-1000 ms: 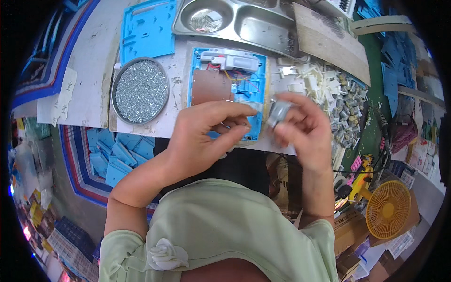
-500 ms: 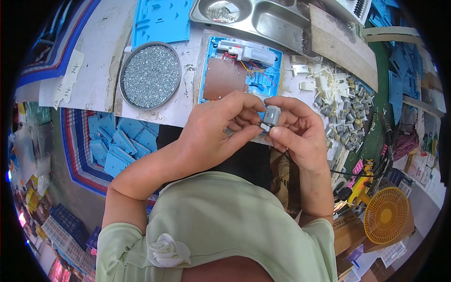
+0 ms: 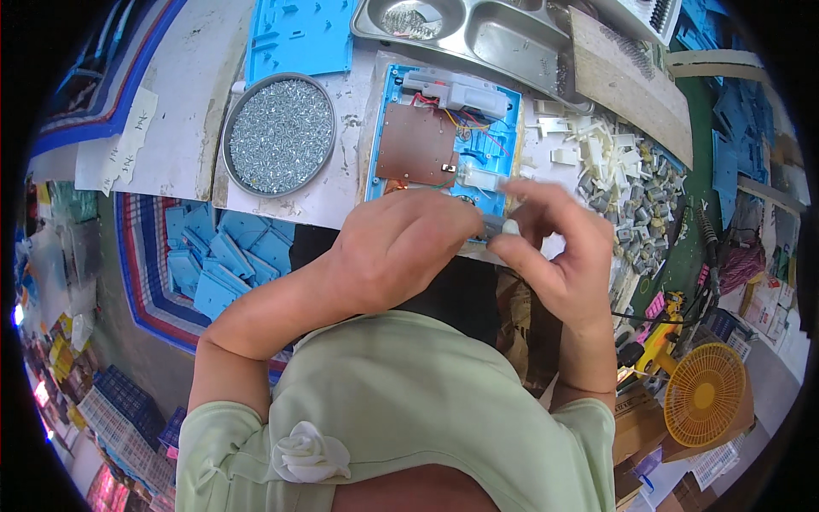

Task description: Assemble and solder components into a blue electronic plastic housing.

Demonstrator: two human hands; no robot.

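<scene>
A small grey boxy part [image 3: 493, 224] with a whitish end sits at the fingertips of my left hand [image 3: 401, 247], whose fingers are curled closed around its left side. My right hand [image 3: 567, 256] is just right of it, thumb and fingers spread apart, the fingertips smeared by motion. The right thumb lies close to the part; whether it touches cannot be made out. Beyond the hands lies a blue plastic housing [image 3: 373, 171] with a brown board [image 3: 416, 145], a grey-white elongated unit [image 3: 465, 92], thin coloured wires and a translucent piece [image 3: 479, 177] inside.
A round tray of screws [image 3: 280, 136] stands left of the housing, below a blue panel [image 3: 300, 38]. Behind are a metal compartment tray [image 3: 512, 47] and a board [image 3: 627, 81]. White plastic pieces [image 3: 597, 149] and grey parts [image 3: 636, 200] are heaped right. A yellow fan [image 3: 704, 394] stands lower right.
The grey part has moved slightly down and turned, now mostly covered by my left fingers. My right fingers have spread away from it. The translucent piece in the housing has come into view.
</scene>
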